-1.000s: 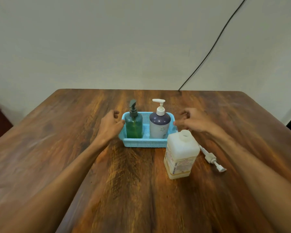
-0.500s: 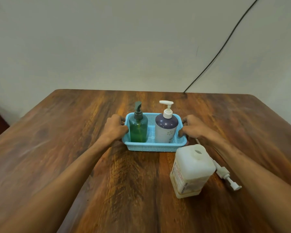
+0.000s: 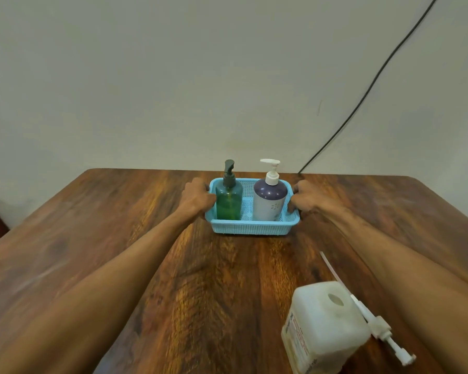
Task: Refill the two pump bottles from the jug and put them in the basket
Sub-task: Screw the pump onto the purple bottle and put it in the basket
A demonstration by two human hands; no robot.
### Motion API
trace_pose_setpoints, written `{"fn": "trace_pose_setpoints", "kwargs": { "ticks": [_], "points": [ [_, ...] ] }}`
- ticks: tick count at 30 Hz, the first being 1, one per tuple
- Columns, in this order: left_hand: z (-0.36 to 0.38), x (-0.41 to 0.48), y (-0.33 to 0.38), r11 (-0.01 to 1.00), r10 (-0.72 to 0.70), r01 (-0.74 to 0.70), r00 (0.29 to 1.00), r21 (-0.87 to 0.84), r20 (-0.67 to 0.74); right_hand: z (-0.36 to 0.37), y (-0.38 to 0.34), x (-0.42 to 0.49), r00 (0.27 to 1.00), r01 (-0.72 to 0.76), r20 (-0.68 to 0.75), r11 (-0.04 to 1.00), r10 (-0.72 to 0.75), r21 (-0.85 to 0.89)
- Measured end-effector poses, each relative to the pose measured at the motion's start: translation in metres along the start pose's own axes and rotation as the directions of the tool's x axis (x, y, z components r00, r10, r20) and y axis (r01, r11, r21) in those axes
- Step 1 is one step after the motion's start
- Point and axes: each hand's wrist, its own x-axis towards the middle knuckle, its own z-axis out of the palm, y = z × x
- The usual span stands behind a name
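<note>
An open-mouthed white jug [image 3: 324, 327] stands on the wooden counter [image 3: 119, 238], well behind the right hand [image 3: 308, 198], with a loose pump [image 3: 378, 326] lying just beside it. A black cable [image 3: 362, 95] runs down the wall beyond. The right hand and left hand [image 3: 196, 197] grip opposite ends of the blue basket [image 3: 251, 228]. The green bottle [image 3: 229, 202] and purple-topped bottle [image 3: 269, 202] stand upright inside, between them.

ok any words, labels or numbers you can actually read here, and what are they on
No text can be quoted.
jug: the label on its side has a heading and fine print, too blurred and skewed to read.
purple-topped bottle: only a small flower motif, no words visible.
green bottle: no label visible.
basket: no text.
</note>
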Motion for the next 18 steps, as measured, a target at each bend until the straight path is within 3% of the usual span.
{"fn": "trace_pose_setpoints", "kwargs": {
  "ticks": [13,18],
  "points": [
    [0.021,0.029,-0.015,0.999,-0.032,0.032,0.999,0.000,-0.016,0.018,0.008,0.025,0.999,-0.043,-0.027,0.998,0.044,0.042],
    [0.015,0.017,-0.018,0.997,-0.060,0.062,0.998,-0.053,0.031,0.014,0.010,0.013,0.997,-0.069,0.042,0.991,0.064,0.117]
  ]
}}
